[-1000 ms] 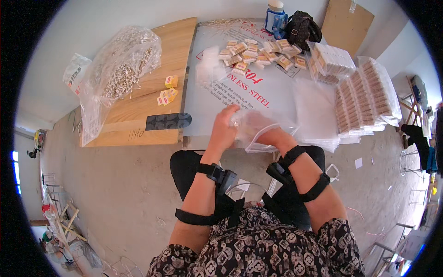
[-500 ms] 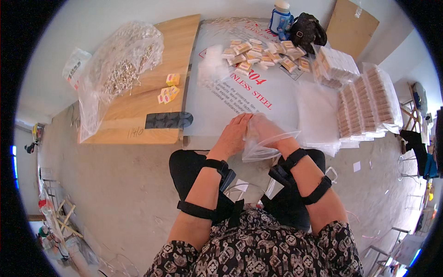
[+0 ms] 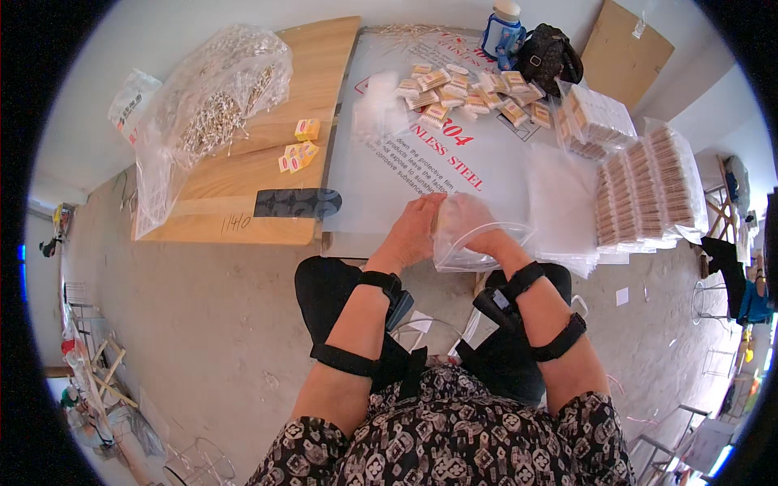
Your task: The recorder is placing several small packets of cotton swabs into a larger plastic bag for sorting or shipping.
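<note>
One clear bag [image 3: 455, 258] lies at the near edge of the tabletop [image 3: 361, 225], the left hand [image 3: 413, 231] bent against it, the right hand [image 3: 472, 220] showing through its film; whether either pinches cannot be told. Bare surface opens to the left of the hands and ahead. Flat bags [image 3: 561, 198] and filled bags [image 3: 648, 185] crowd the right edge; packs [image 3: 433, 99], a bottle [image 3: 503, 36] and a backpack [image 3: 549, 61] block the far edge. A swab bag [image 3: 217, 121] fills the far left corner.

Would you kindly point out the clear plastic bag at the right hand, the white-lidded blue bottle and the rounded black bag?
Clear plastic bag [image 3: 455, 250], head view: its lower film.
White-lidded blue bottle [image 3: 502, 37], head view: middle of its body.
Rounded black bag [image 3: 549, 61], head view: middle of its front.
</note>
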Available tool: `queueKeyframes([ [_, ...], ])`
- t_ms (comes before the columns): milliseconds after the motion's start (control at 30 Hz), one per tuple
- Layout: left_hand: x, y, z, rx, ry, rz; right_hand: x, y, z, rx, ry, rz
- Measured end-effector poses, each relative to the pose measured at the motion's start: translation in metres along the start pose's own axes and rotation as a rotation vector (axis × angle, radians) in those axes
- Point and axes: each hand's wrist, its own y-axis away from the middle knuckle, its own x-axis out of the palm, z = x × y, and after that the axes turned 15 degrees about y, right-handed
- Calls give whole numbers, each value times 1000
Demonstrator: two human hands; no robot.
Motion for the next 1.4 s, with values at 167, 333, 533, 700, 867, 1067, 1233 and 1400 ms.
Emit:
queueKeyframes([
  [167,6,1,17,96,-121,-63,11,6,-12,60,80,100],
  [333,4,4,17,163,-78,-93,-3,15,10,326,122,93],
  [533,6,2,17,37,-77,-63,11,8,10,372,267,179],
  [700,14,0,31,46,-93,-107,34,27,-12,251,165,-41],
  [867,6,6,27,-6,-18,-95,-34,69,12,120,280,52],
  [1067,-9,21,-5,53,-86,-219,-59,104,4,617,169,-601],
  [1233,-30,28,-84,198,190,-284,-14,99,-37,743,-285,-430],
  [1400,3,20,-136,173,85,136,-28,79,-8,624,-420,-589],
])
